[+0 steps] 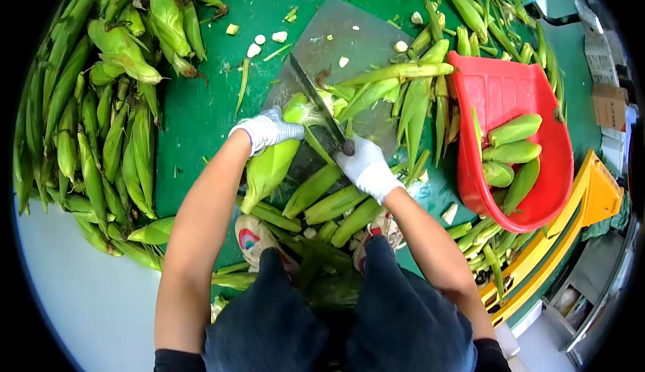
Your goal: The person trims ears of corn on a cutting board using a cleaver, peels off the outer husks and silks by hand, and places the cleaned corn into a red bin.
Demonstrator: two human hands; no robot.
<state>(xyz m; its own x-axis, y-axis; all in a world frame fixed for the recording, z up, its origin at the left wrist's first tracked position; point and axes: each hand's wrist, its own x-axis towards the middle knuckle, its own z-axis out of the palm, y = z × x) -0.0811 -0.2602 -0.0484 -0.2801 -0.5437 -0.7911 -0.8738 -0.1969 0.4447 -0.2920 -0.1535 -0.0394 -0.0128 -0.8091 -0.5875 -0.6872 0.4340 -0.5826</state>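
My left hand [272, 130], in a white glove, is closed around a green corn ear [269, 170] still in its husk. The husk's silky end [299, 109] pokes out above the fingers. In my gloved right hand [366, 165] is the dark handle of a knife [316, 97]. Its long blade slants up and left across the end of the corn; whether it has cut in cannot be made out. Beneath lies a grey cutting board [342, 23], partly covered by loose husk leaves [390, 76].
Unhusked corn [94, 130] is heaped at the left. At the right a red scoop-shaped bin [564, 150] holds several trimmed ears [514, 152]. Yellow bars [537, 258] stand beyond it. Cut ears [336, 204] lie near my shoes [259, 241]; pale stubs [254, 50] dot the green surface.
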